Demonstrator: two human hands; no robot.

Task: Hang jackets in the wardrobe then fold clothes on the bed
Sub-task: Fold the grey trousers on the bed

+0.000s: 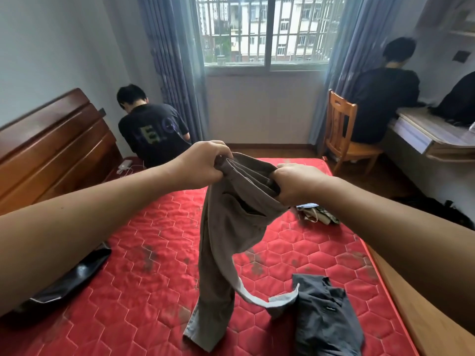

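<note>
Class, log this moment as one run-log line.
left hand grips trousers | right hand grips trousers | legs hang to red mattress | unfolded

Blue curtains flank the barred, daylit window.

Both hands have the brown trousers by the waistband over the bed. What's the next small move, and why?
Probably pull the waistband taut, then lay the trousers flat on the bare mattress to the left. The left hand and right hand grip the waistband with cloth bunched between them. The legs hang twisted, and one cuff rests against the dark shirt.
</note>
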